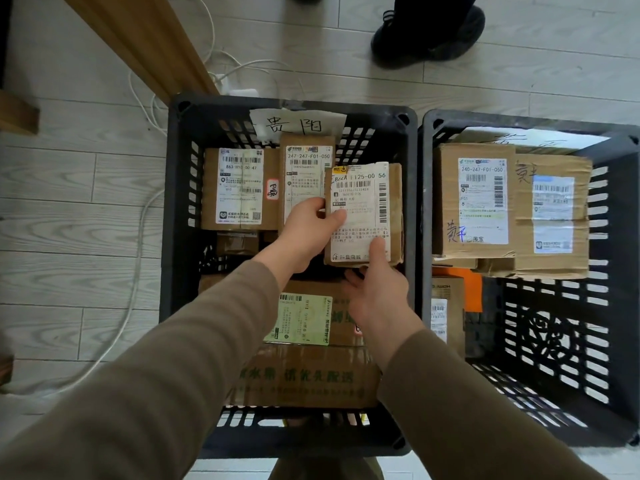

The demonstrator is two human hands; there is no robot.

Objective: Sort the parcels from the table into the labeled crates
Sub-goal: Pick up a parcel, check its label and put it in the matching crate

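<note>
A small brown cardboard parcel [374,188] with a white shipping label is held inside the left black crate [175,202], at its right side. My left hand [308,230] grips the parcel's left edge with the thumb on the label. My right hand [377,289] holds its near edge from below, thumb pressed on the label. The crate bears a handwritten paper label [298,124] on its far wall. Other labelled parcels [239,188] stand at the crate's back, and a larger printed box [304,375] lies at its near side.
A second black crate [616,306] stands to the right with two bigger cardboard parcels [485,199] at its back and a small box [446,306] at its left. White cables [138,237] trail on the wooden floor. Another person's black shoe [429,36] stands beyond the crates.
</note>
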